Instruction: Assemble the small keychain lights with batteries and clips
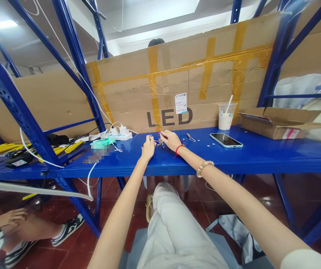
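Both hands rest over the blue tabletop (115, 162) at its middle. My left hand (148, 148) has its fingers pinched together on something small that I cannot make out. Beside it on the right, my right hand (170, 140) is curled, its fingertips closed at a small purplish item too small to name. Between and under the hands lies a little pile of small metal and coloured pieces (159, 143), partly hidden by the fingers. A metal clasp (190, 137) lies just right of my right hand.
A phone (226, 140), a cup with a straw (227, 116) and an open cardboard box (278, 123) stand to the right. Left are a white power strip (121, 135), cables and yellow-handled tools (73, 147). A seated person's legs (34, 224) show at lower left.
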`<state>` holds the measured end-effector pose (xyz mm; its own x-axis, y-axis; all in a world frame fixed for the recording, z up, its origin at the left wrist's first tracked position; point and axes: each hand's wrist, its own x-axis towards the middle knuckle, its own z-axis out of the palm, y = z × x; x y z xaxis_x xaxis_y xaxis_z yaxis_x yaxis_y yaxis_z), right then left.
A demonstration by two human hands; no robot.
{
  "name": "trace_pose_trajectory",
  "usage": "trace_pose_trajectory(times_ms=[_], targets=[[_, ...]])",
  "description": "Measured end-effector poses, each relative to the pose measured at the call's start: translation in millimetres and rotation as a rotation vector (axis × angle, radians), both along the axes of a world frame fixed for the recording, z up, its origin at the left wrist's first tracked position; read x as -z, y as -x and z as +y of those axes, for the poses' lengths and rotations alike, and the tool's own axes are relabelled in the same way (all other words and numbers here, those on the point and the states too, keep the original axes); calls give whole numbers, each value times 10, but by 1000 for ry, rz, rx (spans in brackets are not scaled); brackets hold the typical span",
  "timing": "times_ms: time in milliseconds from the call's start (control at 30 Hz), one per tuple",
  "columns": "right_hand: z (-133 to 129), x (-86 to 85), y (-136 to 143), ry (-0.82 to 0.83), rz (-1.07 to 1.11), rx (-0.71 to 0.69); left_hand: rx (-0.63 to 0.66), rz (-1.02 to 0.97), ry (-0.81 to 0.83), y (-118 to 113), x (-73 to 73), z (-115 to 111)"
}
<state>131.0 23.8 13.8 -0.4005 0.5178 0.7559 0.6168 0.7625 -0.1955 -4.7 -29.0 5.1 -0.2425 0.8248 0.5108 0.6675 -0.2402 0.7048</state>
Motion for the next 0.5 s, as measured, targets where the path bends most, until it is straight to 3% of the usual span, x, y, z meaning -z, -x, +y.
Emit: trace_pose_trajectory(times_ms=[133, 500], targets=[[-42, 2, 15, -31, 12, 4, 36, 110, 55, -16, -32, -57], [-58, 21, 26, -66, 0, 0, -24, 284, 105, -49, -48, -93]])
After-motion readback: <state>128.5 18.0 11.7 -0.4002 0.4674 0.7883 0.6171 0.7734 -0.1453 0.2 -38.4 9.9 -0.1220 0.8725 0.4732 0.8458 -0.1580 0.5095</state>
